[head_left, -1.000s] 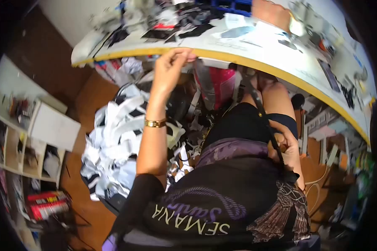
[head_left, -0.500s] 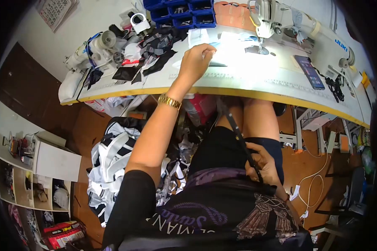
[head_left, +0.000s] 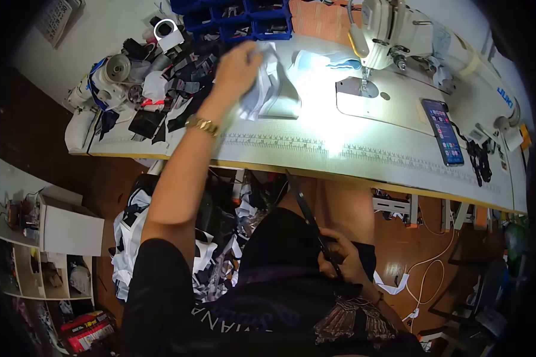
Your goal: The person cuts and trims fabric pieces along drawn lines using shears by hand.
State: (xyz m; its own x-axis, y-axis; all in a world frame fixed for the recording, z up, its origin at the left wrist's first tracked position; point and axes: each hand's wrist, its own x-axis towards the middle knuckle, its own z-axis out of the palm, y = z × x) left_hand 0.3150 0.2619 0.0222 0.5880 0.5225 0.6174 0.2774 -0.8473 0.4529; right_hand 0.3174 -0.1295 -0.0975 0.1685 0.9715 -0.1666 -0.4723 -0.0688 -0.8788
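Observation:
My left hand (head_left: 238, 68) is over the sewing table (head_left: 262, 141), its fingers closed on the upper edge of a folded grey-and-white fabric piece (head_left: 278, 95). The fabric hangs down to the tabletop, its lower part slightly smeared by motion. Low in my lap, my right hand (head_left: 342, 256) grips a long, narrow black strip (head_left: 307, 209) with small light spots. It slants up toward the table edge; its exact kind I cannot tell. Right of the fabric, under the lamp glare, stands a white sewing machine (head_left: 399, 35) with its presser foot (head_left: 365, 83) over the metal plate.
A phone (head_left: 442, 131) with a lit screen and a black cord (head_left: 477, 160) lie at the right. Blue parts bins (head_left: 238, 21) stand at the back. Dark fabric scraps (head_left: 184, 83) and another machine (head_left: 110, 80) are at the left. White scraps (head_left: 128, 238) fill the floor below.
My left hand has lifted the grey-and-white fabric off the table and moved back and left. The view has shifted, and my right hand still holds the black strip.

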